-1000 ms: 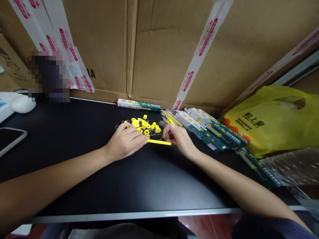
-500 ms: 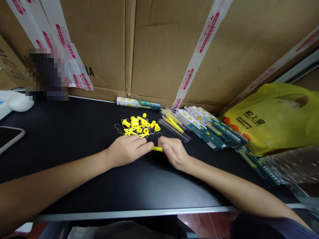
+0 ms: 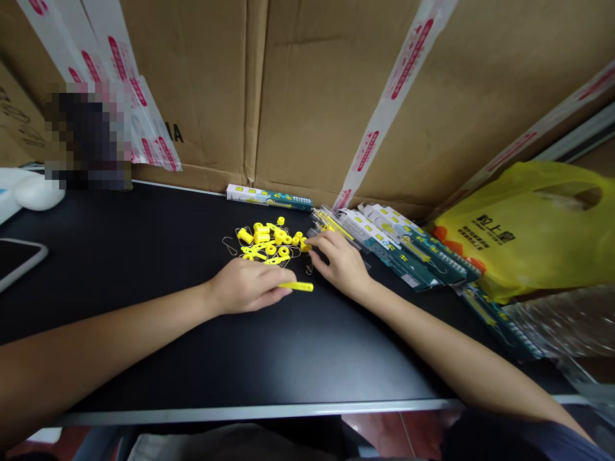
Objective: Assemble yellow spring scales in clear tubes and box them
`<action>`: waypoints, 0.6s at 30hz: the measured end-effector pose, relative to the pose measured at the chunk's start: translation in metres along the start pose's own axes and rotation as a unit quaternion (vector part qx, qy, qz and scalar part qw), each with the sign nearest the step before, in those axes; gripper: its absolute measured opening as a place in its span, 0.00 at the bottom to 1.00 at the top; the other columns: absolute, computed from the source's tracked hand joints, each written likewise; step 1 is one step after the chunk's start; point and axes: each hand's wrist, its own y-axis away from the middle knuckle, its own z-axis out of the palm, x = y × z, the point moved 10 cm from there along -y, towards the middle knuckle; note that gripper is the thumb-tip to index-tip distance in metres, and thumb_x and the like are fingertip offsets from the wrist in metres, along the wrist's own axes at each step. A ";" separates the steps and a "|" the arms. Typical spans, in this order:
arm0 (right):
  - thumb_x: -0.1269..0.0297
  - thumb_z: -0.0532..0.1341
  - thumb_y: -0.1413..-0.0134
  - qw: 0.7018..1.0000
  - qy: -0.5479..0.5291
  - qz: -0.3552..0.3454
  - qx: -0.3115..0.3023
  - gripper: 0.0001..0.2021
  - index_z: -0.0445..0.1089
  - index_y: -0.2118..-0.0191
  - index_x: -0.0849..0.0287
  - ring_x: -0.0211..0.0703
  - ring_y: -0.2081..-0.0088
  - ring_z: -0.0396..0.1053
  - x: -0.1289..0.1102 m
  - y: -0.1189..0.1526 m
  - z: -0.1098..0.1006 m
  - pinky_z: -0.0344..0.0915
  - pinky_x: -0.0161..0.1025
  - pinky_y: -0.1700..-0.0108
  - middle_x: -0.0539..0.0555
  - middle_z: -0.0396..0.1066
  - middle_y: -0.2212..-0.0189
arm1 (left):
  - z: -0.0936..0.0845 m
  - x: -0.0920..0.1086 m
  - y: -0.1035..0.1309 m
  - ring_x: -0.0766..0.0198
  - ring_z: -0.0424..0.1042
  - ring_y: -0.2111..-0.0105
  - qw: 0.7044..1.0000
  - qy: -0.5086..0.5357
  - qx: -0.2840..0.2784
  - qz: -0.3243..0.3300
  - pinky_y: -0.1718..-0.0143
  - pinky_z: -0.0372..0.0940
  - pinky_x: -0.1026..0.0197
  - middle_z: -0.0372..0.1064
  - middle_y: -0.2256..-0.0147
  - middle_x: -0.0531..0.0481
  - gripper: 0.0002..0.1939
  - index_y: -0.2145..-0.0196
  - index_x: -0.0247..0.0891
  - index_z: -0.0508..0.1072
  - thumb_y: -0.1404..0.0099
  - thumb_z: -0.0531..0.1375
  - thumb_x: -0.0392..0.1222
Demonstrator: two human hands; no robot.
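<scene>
My left hand (image 3: 252,286) is closed around a flat yellow plastic strip (image 3: 302,287), whose end with a small hole sticks out to the right. My right hand (image 3: 342,264) reaches over the right edge of a pile of yellow plastic parts (image 3: 262,238). Its thumb and forefinger are apart beside a yellow plug (image 3: 304,246) and seem to touch it. Spools, rings, flat pieces and bent wire hooks make up the pile. A small wire hook (image 3: 309,269) lies on the black table just below the right fingertips.
Clear tubes with yellow strips (image 3: 336,224) lie behind my right hand. Printed boxes (image 3: 398,246) and a yellow plastic bag (image 3: 533,230) are on the right. One long box (image 3: 269,197) lies at the back, against large cardboard (image 3: 298,96). A phone (image 3: 19,262) is at left.
My right hand has let go of the yellow strip and moved up to the edge of the pile, its fingers opening. My left hand keeps the strip, now showing more of its length.
</scene>
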 end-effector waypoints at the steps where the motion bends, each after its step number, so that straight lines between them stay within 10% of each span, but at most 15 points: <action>1: 0.67 0.53 0.38 1.000 -0.001 -0.005 0.000 0.10 0.69 0.54 0.60 0.48 0.58 0.67 -0.002 -0.002 -0.001 0.65 0.42 0.58 0.59 0.70 0.60 | 0.006 0.006 0.000 0.71 0.74 0.74 0.999 0.000 -0.028 0.024 0.75 0.63 0.70 0.75 0.72 0.58 0.08 0.61 0.39 0.70 0.31 0.52 0.41; 6: 0.66 0.52 0.36 0.995 0.019 -0.072 -0.061 0.12 0.71 0.54 0.59 0.48 0.61 0.63 -0.020 -0.022 0.005 0.62 0.42 0.60 0.58 0.70 0.61 | 0.018 0.009 -0.003 0.71 0.71 0.77 0.996 -0.019 -0.078 0.033 0.79 0.57 0.67 0.71 0.76 0.57 0.11 0.64 0.40 0.71 0.30 0.50 0.42; 18: 0.62 0.54 0.37 0.969 0.053 -0.153 -0.187 0.12 0.71 0.54 0.61 0.49 0.61 0.60 -0.047 -0.047 0.031 0.53 0.42 0.64 0.59 0.70 0.63 | 0.003 -0.032 0.004 0.67 0.76 0.71 0.991 -0.028 0.014 -0.133 0.70 0.64 0.67 0.77 0.68 0.55 0.08 0.62 0.39 0.71 0.32 0.53 0.41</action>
